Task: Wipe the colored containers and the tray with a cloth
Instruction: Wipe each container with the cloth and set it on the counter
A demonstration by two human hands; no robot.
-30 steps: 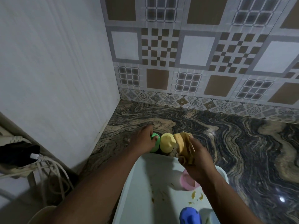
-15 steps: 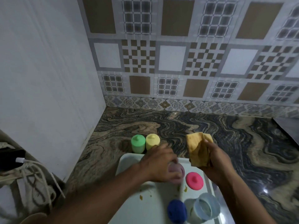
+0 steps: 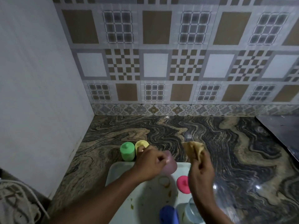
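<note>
My left hand (image 3: pixel 149 164) grips a translucent pink container (image 3: pixel 169 164), tilted and lifted just above the white tray (image 3: pixel 116 172). Right of it, my right hand (image 3: pixel 199 172) is closed on a crumpled tan cloth (image 3: pixel 193 148), a short gap away from the container. A pink lid (image 3: pixel 182 184) lies flat on the tray under my right wrist. A blue lid (image 3: pixel 169 214) and a pale blue open container (image 3: pixel 190 212) stand at the tray's near end. A green container (image 3: pixel 127 151) and a yellow container (image 3: pixel 141 145) stand on the counter behind the tray. The tray bears food smears.
The dark marbled counter (image 3: pixel 242 159) runs to a patterned tile wall (image 3: pixel 178 62) at the back and a plain white wall (image 3: pixel 32 94) on the left. A dark slab (image 3: pixel 284 131) lies at the right edge. Cords (image 3: pixel 16 202) hang at the lower left.
My left hand left the green container, closed on the pink container on the tray and lifted it. My right hand stays closed on the cloth. The view has tilted upward.
</note>
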